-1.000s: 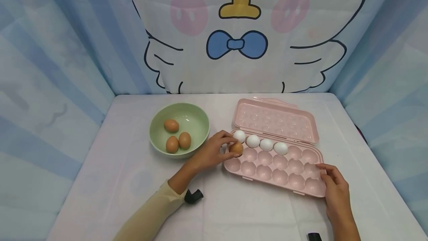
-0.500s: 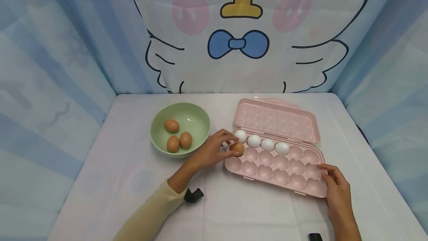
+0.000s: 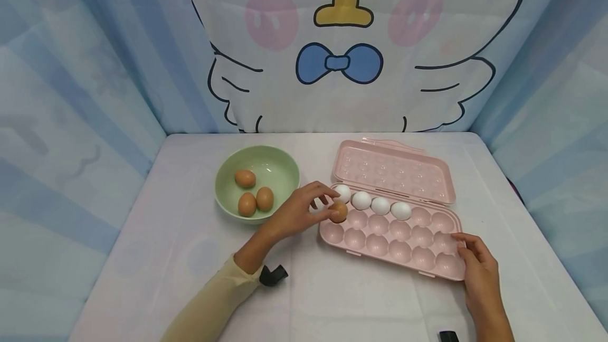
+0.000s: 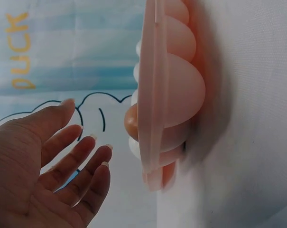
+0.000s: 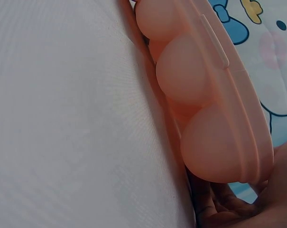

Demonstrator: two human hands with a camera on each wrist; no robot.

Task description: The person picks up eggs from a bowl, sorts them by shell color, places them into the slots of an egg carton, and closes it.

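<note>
A pink plastic egg carton lies with its lid folded back. Several white eggs fill part of its back row, and a brown egg sits in the leftmost cup of the middle row. My left hand hovers at that end; in the left wrist view its fingers are spread and stand apart from the brown egg. At the opposite end, my right hand grips the carton's right edge. In the right wrist view some of its fingers are hidden behind the carton.
A green bowl with 3 brown eggs stands left of the carton. The carton's lid lies flat behind it. White cloth covers the table, and printed curtains rise on the sides and back.
My left fingers have loosened and drawn slightly back from the brown egg, which stays in its cup. The right hand still holds the carton's edge.
</note>
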